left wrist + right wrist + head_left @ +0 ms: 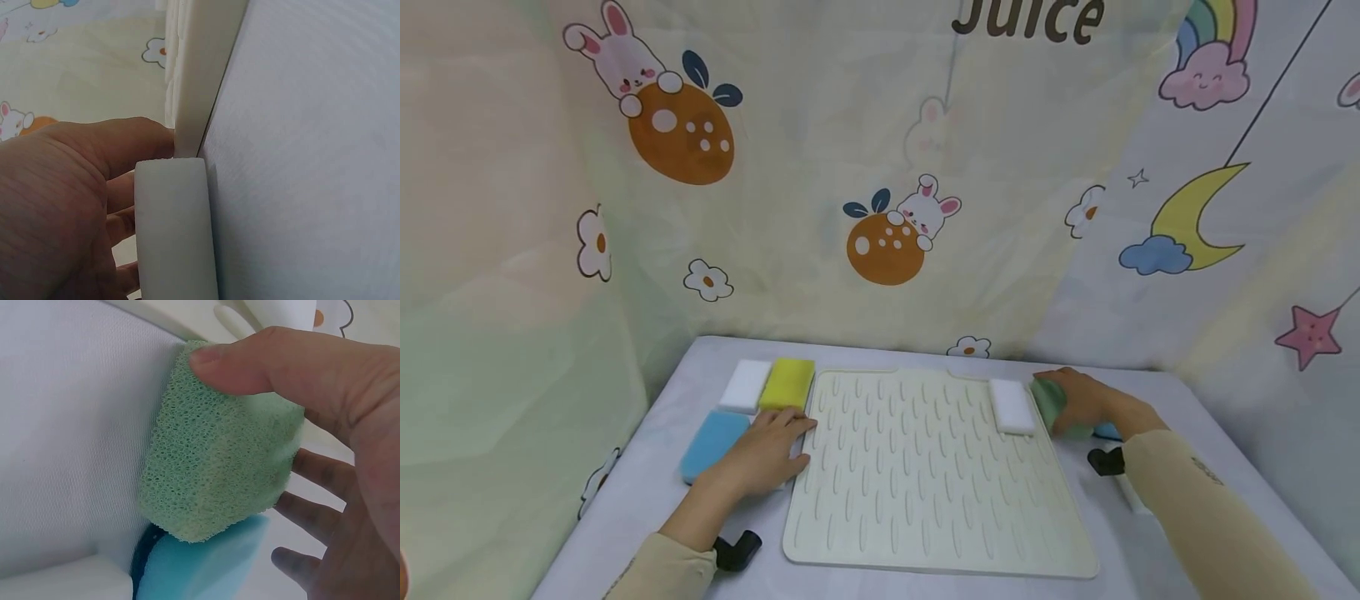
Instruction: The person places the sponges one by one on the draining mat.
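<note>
My right hand (1081,402) grips a porous green sponge (206,444) just off the right edge of a cream mat (925,475) with raised ridges. The thumb lies across the sponge's near face, and the other fingers are spread behind it. A white sponge (1012,407) rests on the mat's upper right corner. At the mat's left edge is my left hand (760,454), fingers relaxed, with the thumb touching the mat's side. Close beside that hand, a white block (175,231) stands out in the left wrist view, mostly hidden from the head view.
Left of the mat lie a yellow sponge (787,383), a white sponge (746,386) and a blue sponge (713,444). On the right, a blue sponge with a dark layer (200,559) and a white block (69,581) sit near the green one. A printed cloth (805,167) hangs behind.
</note>
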A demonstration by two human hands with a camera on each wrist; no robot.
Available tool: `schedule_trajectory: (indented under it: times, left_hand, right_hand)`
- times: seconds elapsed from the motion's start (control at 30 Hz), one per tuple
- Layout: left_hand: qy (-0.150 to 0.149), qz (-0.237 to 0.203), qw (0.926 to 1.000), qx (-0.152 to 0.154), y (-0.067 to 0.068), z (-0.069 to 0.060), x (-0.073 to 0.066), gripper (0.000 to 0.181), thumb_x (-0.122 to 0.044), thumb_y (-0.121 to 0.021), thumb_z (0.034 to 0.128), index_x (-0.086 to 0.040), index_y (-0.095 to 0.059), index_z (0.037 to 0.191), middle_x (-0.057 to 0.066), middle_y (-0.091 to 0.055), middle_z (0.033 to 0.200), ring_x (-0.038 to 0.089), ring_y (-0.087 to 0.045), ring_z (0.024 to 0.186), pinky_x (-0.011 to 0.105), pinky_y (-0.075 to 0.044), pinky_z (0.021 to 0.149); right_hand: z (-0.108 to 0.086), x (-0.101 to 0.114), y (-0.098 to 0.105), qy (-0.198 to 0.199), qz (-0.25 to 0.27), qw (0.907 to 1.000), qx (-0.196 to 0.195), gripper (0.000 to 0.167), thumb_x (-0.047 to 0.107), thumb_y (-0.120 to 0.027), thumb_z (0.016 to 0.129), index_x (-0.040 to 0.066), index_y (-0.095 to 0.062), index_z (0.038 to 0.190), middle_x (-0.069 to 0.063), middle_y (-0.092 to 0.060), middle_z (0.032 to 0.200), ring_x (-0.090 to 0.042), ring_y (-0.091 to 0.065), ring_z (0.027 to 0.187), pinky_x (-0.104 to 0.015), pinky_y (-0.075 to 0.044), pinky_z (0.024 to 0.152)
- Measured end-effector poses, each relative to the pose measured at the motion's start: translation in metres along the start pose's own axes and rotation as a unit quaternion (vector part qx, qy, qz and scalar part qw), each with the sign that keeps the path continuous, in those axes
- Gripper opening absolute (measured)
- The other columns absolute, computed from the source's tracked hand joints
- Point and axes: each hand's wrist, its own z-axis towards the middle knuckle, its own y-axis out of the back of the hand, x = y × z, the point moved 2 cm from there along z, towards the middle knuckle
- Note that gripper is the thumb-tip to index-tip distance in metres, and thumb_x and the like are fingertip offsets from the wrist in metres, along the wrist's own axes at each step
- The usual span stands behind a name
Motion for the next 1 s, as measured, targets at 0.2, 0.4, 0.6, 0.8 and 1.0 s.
schedule_trajectory:
  times: [0.2,0.4,0.6,0.8,1.0]
  left_hand:
    - [0.002,-0.001,1.0,0.004,-0.001,0.0,0.0,0.054,-0.029,-0.073,0.0967,-0.013,-0.058,0.147,0.007,-0.052,0.149,0.035,-0.041,0.141,0.055,-0.042,0.115]
    - [0.001,0.002,1.0,0.002,0.0,-0.001,0.0,0.055,-0.029,-0.072,0.0967,-0.013,-0.058,0.147,0.007,-0.051,0.15,0.035,-0.042,0.141,0.055,-0.042,0.115]
    - [0.001,0.001,1.0,0.003,0.001,-0.001,-0.001,0.054,-0.029,-0.072,0.0969,-0.012,-0.058,0.147,0.007,-0.051,0.149,0.035,-0.042,0.14,0.055,-0.042,0.114]
    - [-0.003,-0.001,1.0,0.003,-0.001,0.0,0.001,0.054,-0.028,-0.072,0.0969,-0.012,-0.058,0.147,0.008,-0.052,0.15,0.037,-0.042,0.14,0.056,-0.042,0.114]
    - [-0.011,0.003,0.9999,0.0,-0.004,0.003,0.005,0.054,-0.029,-0.072,0.0969,-0.012,-0.058,0.147,0.008,-0.052,0.15,0.039,-0.043,0.14,0.057,-0.042,0.113]
  right_hand:
    - [-0.005,0.002,0.001,0.002,-0.004,1.0,0.001,0.104,0.023,-0.092,0.071,0.006,-0.039,0.158,-0.036,-0.028,0.16,-0.059,-0.033,0.141,-0.073,-0.042,0.103]
    - [-0.007,0.003,0.006,0.005,-0.017,0.9998,-0.009,0.102,0.025,-0.092,0.073,0.009,-0.04,0.159,-0.034,-0.026,0.162,-0.059,-0.032,0.143,-0.074,-0.041,0.103]
    - [-0.008,0.007,0.01,0.005,-0.025,0.9996,-0.012,0.101,0.027,-0.092,0.073,0.011,-0.041,0.158,-0.034,-0.027,0.162,-0.059,-0.032,0.142,-0.074,-0.041,0.103]
    - [-0.01,0.011,0.012,0.013,-0.045,0.9988,-0.012,0.1,0.029,-0.092,0.074,0.012,-0.041,0.159,-0.034,-0.029,0.161,-0.061,-0.033,0.141,-0.074,-0.041,0.103]
    - [-0.014,0.017,0.014,0.016,-0.056,0.9982,-0.016,0.1,0.031,-0.093,0.073,0.012,-0.043,0.158,-0.033,-0.03,0.161,-0.061,-0.033,0.141,-0.075,-0.041,0.102]
